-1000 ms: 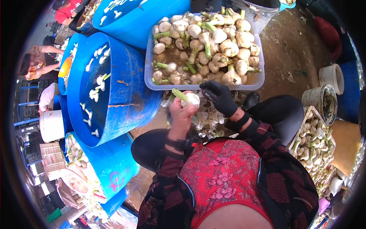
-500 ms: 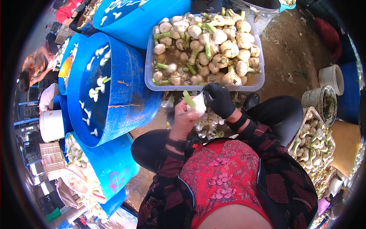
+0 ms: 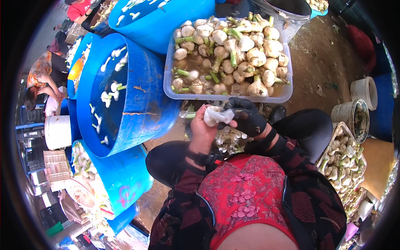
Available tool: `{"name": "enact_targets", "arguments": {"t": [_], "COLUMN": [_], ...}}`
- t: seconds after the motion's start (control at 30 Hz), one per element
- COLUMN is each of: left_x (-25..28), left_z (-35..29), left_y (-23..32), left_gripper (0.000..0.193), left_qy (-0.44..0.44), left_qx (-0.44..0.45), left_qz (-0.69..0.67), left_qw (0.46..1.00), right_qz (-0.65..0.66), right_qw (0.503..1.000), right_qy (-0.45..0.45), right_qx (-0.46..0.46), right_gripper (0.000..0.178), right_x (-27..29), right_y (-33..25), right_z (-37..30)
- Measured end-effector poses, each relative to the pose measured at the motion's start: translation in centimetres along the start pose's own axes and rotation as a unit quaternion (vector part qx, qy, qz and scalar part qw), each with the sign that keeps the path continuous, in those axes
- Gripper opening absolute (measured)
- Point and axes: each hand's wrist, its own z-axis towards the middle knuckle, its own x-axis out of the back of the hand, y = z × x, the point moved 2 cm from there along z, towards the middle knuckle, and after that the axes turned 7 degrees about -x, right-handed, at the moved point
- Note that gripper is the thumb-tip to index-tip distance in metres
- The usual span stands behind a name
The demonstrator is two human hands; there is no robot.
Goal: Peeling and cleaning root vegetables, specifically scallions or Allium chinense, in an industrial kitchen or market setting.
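Note:
My bare left hand (image 3: 201, 132) is wrapped round a white garlic bulb (image 3: 210, 117), whose green stem (image 3: 190, 115) points left. A loose, papery garlic skin (image 3: 226, 116) stretches from the bulb toward my right hand (image 3: 251, 121). That hand wears a dark glove with bare fingertips, and its fingers close on the skin. Just beyond both hands stands a clear plastic tub (image 3: 196, 98) of soil-stained garlic bulbs in brownish water. Peeled skins (image 3: 230, 141) lie in a heap below my hands, partly hidden by them.
Blue barrels (image 3: 143, 104) at left hold water with floating white bulbs. A crate of garlic (image 3: 341, 156) is by my right knee, with buckets (image 3: 351, 118) past it. A grey bin (image 3: 287, 18) stands behind the tub. Two people work at far left.
The garlic bulb has turned, its stem swinging from upward to leftward. Skin now stretches between it and my right hand. The view has shifted slightly.

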Motion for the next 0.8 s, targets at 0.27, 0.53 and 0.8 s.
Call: {"name": "enact_targets", "arguments": {"t": [0.27, 0.53, 0.8], "left_x": [0.1, -1.1, -1.6], "left_z": [-0.2, -1.7, -0.8], "left_y": [1.3, -0.2, 2.5], "left_gripper": [0.023, 0.013, 0.023], "left_qy": [0.010, 0.024, -0.028], "left_qx": [-0.038, -0.247, -0.154], "left_qz": [-0.030, 0.201, 0.054], "left_qw": [0.999, 0.948, 0.986], "right_qz": [0.091, -0.241, -0.322], "right_qw": [0.970, 0.960, 0.903], "right_qy": [-0.026, 0.025, -0.120], "right_qx": [-0.226, -0.143, -0.259], "right_gripper": [0.043, 0.014, 0.020], "right_x": [-0.2, -3.7, -5.5], "right_y": [0.0, 1.0, 6.7], "right_z": [0.1, -0.5, -2.1]}}
